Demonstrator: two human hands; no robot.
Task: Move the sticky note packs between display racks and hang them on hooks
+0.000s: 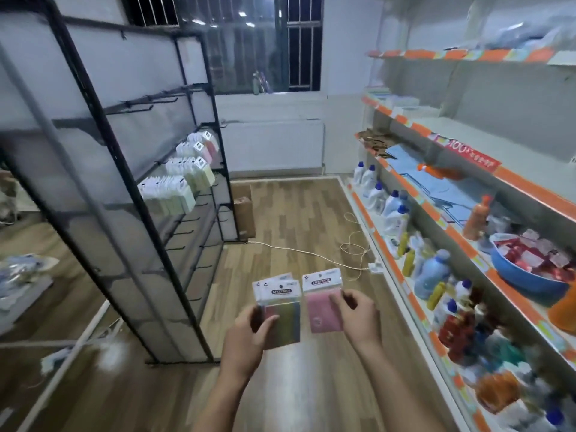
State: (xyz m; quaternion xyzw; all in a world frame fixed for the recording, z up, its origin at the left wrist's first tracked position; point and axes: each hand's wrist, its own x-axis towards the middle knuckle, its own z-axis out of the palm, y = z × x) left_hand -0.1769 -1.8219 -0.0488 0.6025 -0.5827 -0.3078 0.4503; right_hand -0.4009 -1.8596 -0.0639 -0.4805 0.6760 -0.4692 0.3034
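Head view, I note: left hand (249,330) closed round stack of multicoloured sticky note packs with white header cards (279,310). Right hand (358,313) pinches single pink sticky note pack (322,302), just right of stack, apart. Black mesh rack with hooks (131,169) up-left of left hand, pale packs (177,185) hung there.

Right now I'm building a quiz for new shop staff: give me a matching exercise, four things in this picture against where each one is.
Things:
1. pink pack
2. multicolour packs
3. blue bowl
4. white cable

Places:
A. on the wooden floor
B. on the orange-edged shelf
C. in the left hand
D. in the right hand

Pairs: 1-D, 2-C, 3-B, 4-A
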